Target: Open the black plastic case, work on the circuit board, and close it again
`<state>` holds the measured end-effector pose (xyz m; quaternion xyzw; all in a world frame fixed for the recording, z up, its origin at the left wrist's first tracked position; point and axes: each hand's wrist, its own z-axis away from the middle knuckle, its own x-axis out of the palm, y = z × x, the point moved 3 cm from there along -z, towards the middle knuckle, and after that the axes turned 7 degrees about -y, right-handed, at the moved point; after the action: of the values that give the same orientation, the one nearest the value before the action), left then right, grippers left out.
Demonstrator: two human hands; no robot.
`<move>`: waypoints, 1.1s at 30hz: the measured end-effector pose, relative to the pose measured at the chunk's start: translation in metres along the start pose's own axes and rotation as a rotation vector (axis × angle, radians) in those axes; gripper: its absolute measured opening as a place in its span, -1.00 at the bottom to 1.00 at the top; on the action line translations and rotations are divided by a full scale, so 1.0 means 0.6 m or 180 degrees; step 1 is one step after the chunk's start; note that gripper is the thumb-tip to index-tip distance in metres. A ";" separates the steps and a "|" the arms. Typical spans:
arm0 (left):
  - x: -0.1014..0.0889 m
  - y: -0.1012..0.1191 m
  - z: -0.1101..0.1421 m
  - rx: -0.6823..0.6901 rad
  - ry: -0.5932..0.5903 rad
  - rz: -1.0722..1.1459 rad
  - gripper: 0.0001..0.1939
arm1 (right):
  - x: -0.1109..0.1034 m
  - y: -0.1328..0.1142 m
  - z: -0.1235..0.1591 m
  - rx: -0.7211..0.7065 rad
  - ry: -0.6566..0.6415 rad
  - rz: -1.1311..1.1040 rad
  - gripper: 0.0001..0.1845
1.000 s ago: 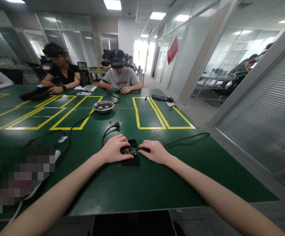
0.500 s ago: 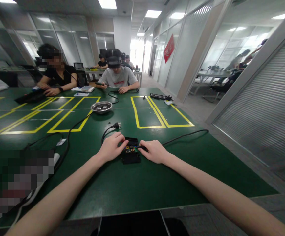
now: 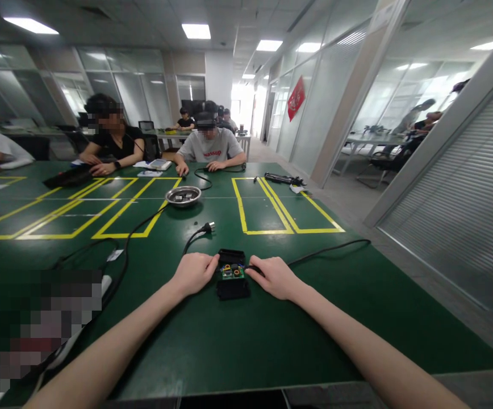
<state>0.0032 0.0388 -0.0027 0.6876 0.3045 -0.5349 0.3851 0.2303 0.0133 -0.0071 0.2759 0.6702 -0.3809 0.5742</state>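
Observation:
In front of me lies an opened black plastic case, its far half (image 3: 231,254) behind and its near half (image 3: 233,289) closer to me. Between them sits a green circuit board (image 3: 233,273) with copper-wound coils. At its left end my left hand (image 3: 194,274) is closed, thumb and forefinger pinched on the cord that enters there; the grip is partly hidden. That cord emerges beyond the hand and ends in a black plug (image 3: 208,228). Opposite, my right hand (image 3: 275,277) is closed around the black cable (image 3: 327,249) at the board's right end.
A metal bowl (image 3: 183,196) with small metal parts stands beyond the plug. Yellow tape (image 3: 267,232) marks rectangles on the green table (image 3: 314,352). A power strip (image 3: 76,335) and cables lie left. A folded black tripod (image 3: 284,179) rests far right. Co-workers sit across the table.
My view has tilted up slightly, so things sit lower in the picture. My left fingers have drawn back from over the board to its left end, uncovering more of it.

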 end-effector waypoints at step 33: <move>-0.045 0.036 0.018 0.0015 -0.1251 -0.0358 -0.44 | -0.013 -0.034 0.010 -0.0152 -0.0065 0.0197 -0.57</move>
<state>0.0095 0.0182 0.0264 0.5528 0.2602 -0.6802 0.4050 0.2187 -0.0026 0.0042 0.2788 0.6643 -0.3497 0.5989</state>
